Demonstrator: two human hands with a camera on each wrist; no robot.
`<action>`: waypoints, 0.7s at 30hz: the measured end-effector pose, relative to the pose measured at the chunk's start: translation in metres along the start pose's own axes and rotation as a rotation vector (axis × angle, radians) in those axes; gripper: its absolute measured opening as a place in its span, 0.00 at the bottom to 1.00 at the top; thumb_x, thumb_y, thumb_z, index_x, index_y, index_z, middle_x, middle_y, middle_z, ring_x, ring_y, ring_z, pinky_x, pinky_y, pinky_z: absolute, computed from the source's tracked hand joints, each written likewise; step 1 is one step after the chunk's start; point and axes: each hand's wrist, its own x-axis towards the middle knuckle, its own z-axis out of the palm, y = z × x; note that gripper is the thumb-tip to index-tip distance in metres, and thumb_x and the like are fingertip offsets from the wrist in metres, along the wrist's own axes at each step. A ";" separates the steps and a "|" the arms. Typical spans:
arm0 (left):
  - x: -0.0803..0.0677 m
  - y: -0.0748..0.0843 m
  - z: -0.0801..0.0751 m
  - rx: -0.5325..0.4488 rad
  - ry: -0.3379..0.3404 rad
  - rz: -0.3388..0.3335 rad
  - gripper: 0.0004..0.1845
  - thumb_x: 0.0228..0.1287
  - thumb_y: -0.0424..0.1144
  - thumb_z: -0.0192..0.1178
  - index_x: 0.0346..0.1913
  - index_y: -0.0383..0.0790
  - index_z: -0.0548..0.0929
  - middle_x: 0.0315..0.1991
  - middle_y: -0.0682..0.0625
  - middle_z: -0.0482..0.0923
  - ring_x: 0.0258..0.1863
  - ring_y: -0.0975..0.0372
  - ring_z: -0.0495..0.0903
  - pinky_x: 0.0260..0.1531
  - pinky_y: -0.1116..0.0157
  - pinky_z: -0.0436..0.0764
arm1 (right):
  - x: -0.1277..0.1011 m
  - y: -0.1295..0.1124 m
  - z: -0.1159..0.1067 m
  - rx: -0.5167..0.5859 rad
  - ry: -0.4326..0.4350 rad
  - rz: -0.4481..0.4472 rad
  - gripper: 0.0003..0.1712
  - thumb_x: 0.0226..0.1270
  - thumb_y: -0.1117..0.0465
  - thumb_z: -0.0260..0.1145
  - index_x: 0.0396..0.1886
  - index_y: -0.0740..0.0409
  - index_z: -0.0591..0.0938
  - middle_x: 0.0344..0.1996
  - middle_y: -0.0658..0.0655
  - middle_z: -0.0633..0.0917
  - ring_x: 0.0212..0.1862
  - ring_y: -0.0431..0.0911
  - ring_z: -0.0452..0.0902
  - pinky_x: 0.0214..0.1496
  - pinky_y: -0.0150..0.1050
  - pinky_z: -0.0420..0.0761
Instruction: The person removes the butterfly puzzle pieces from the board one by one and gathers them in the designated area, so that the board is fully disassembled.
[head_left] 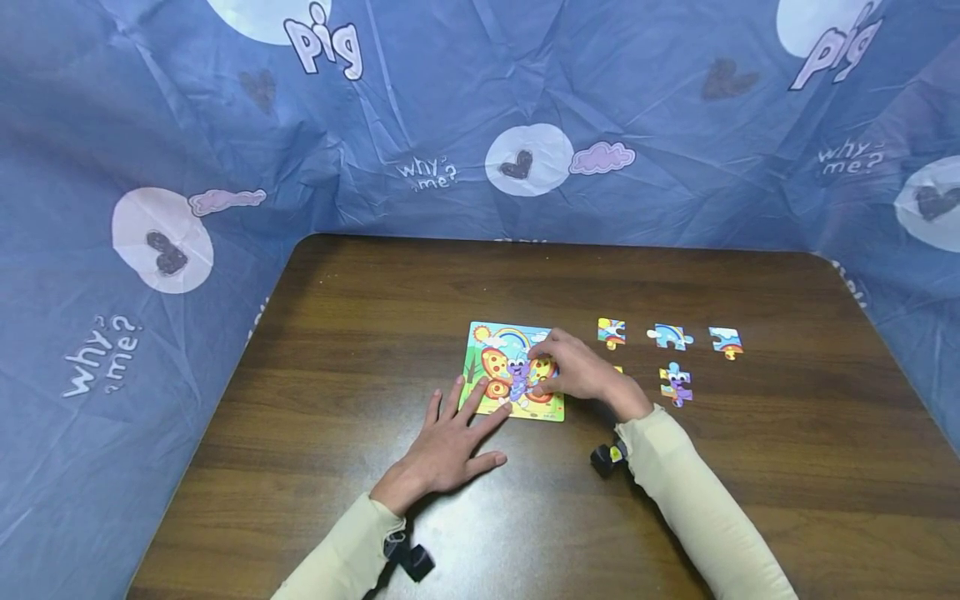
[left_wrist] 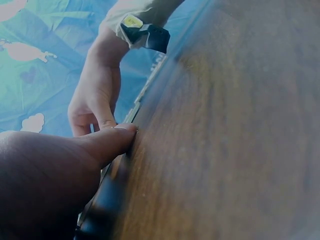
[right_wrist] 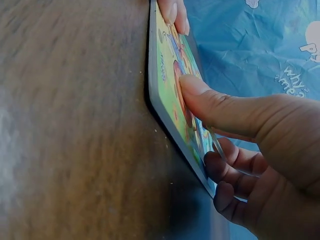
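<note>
A flat, glossy butterfly puzzle board lies on the dark wood-grain table. The left hand rests flat, fingers straight, steadying its near corner. The right hand curls over its right side, thumb pressing the picture

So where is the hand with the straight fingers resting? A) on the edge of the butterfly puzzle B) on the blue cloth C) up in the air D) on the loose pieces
A: the left hand lies flat on the table, fingertips touching the near-left edge of the butterfly puzzle, away from the loose pieces.
</note>
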 end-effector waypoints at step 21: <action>0.000 0.000 -0.002 -0.019 -0.011 -0.004 0.35 0.71 0.63 0.52 0.77 0.61 0.60 0.83 0.42 0.42 0.81 0.39 0.39 0.75 0.32 0.46 | -0.025 0.010 -0.012 0.072 0.096 -0.026 0.27 0.55 0.57 0.79 0.55 0.60 0.84 0.44 0.58 0.80 0.42 0.46 0.73 0.45 0.41 0.75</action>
